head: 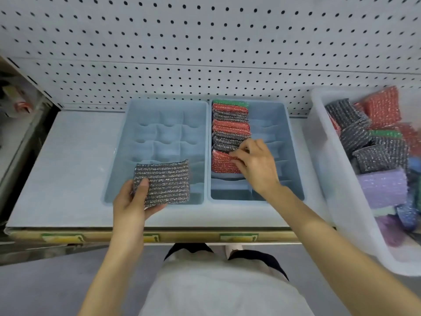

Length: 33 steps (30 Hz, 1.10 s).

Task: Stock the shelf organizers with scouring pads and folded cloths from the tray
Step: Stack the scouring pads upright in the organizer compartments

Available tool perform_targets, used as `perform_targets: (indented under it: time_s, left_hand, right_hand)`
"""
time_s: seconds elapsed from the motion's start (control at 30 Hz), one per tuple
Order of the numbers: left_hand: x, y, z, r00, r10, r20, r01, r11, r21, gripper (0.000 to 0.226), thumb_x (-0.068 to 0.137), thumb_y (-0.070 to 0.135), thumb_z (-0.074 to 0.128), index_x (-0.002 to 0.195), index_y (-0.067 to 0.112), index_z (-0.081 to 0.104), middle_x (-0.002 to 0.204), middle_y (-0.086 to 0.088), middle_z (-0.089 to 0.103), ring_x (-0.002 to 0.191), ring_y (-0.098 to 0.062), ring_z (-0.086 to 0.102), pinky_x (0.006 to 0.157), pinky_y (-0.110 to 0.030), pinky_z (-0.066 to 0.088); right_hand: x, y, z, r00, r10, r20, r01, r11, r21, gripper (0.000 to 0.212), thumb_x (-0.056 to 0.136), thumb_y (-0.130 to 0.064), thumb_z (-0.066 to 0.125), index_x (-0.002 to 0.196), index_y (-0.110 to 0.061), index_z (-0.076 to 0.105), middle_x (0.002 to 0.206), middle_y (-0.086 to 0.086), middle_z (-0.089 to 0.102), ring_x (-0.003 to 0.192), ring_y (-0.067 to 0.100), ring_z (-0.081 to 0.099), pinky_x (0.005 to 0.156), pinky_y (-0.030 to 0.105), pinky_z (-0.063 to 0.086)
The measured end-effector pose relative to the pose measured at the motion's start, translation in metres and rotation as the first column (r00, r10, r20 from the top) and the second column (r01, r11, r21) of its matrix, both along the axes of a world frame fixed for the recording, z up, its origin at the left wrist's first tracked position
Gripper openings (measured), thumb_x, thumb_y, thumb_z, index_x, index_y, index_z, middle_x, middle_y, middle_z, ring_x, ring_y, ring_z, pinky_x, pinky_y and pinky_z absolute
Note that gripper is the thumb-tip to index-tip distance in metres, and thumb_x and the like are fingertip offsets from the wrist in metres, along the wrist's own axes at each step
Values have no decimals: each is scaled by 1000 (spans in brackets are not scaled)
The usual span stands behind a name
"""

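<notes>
Two light blue divided organizers stand side by side on the shelf. The left organizer (118, 156) has bare cells. The left column of the right organizer (293, 156) holds upright pads in red, grey and green. My left hand (134, 201) grips a grey metallic scouring pad (165, 183) flat over the left organizer's front corner. My right hand (255, 165) has its fingertips pinched on the edge of a red scouring pad (222, 163), the nearest one in that column. The white tray (330, 179) at the right holds several grey, red, purple and blue pads.
A white pegboard wall (205, 46) rises behind the shelf. The shelf's front edge (182, 237) carries yellow-green price labels. A dark upright post and other goods stand at the far left (20, 106). My torso and feet show below the shelf.
</notes>
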State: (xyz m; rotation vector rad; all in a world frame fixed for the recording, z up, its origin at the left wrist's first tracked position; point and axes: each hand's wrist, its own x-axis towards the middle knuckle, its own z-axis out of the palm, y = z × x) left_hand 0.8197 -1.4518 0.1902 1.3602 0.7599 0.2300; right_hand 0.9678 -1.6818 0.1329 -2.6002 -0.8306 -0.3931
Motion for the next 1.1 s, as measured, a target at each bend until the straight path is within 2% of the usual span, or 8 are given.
perform_targets:
  time_s: [0.1, 0.17, 0.27, 0.43, 0.67, 0.73, 0.9, 1.1]
  left_hand:
    - [-1, 5, 3, 1000, -22, 12, 22, 1000, 3, 17, 100, 20, 47, 97, 12, 61, 83, 8, 68, 81, -10, 64, 69, -29, 59]
    - [-1, 5, 6, 998, -61, 26, 61, 998, -2, 16, 100, 20, 47, 97, 11, 61, 84, 8, 69, 83, -10, 65, 70, -30, 59]
    - [0, -4, 10, 990, -134, 49, 136, 990, -44, 15, 98, 19, 50, 102, 12, 63, 95, 2, 70, 90, -13, 67, 71, -31, 59]
    - [8, -35, 14, 940, -332, 74, 338, 938, -78, 17, 95, 14, 53, 108, 9, 63, 100, -6, 70, 89, -16, 69, 73, -35, 59]
    - [11, -32, -11, 899, -437, -10, 422, 863, 277, 11, 89, 45, 57, 97, 38, 60, 102, 8, 70, 96, -3, 63, 85, -21, 47]
    - [11, -27, -15, 878, -469, -96, 468, 801, 373, 10, 95, 40, 51, 102, 38, 58, 108, 11, 68, 99, 5, 59, 82, -12, 42]
    - [13, -37, -17, 772, -582, -257, 630, 644, 434, 33, 99, 40, 39, 125, 30, 57, 126, 13, 60, 119, -9, 52, 92, -24, 37]
    - [21, -30, -26, 689, -655, -310, 721, 661, 208, 74, 74, 81, 22, 132, 45, 50, 137, 23, 51, 128, -8, 47, 113, -40, 30]
  right_hand:
    - [-1, 0, 7, 995, -37, -94, 38, 999, 5, 26, 73, -11, 80, 97, -11, 73, 89, 9, 54, 82, 25, 55, 54, 34, 53]
    - [-7, -1, 16, 972, -119, -203, 150, 977, 148, 29, 78, -15, 76, 107, -12, 70, 99, 8, 53, 91, 21, 54, 72, 28, 52]
    - [-30, -3, 41, 857, -299, -420, 471, 785, 403, 16, 86, -21, 68, 103, -22, 69, 102, -4, 51, 93, 14, 54, 80, 17, 47]
    - [-87, 24, 76, 585, 276, -763, 474, 647, 597, 20, 86, -10, 65, 101, -24, 63, 97, 11, 68, 86, 16, 66, 77, 28, 56]
    - [-67, -1, 70, 726, -19, -688, 578, 559, 595, 27, 81, -5, 71, 89, -27, 60, 89, -6, 66, 84, 9, 62, 77, 27, 53]
    - [-53, -10, 67, 749, -71, -658, 562, 592, 577, 28, 81, -6, 72, 88, -28, 56, 92, -6, 65, 90, 12, 62, 81, 31, 51]
    - [-41, 4, 51, 870, -85, -486, 244, 931, 273, 22, 85, -12, 69, 101, -18, 54, 103, -5, 63, 100, 15, 59, 84, 26, 47]
    - [-35, 0, 43, 946, -144, -290, 140, 990, -33, 22, 88, -18, 66, 106, -14, 54, 92, 7, 66, 82, 29, 59, 59, 30, 35]
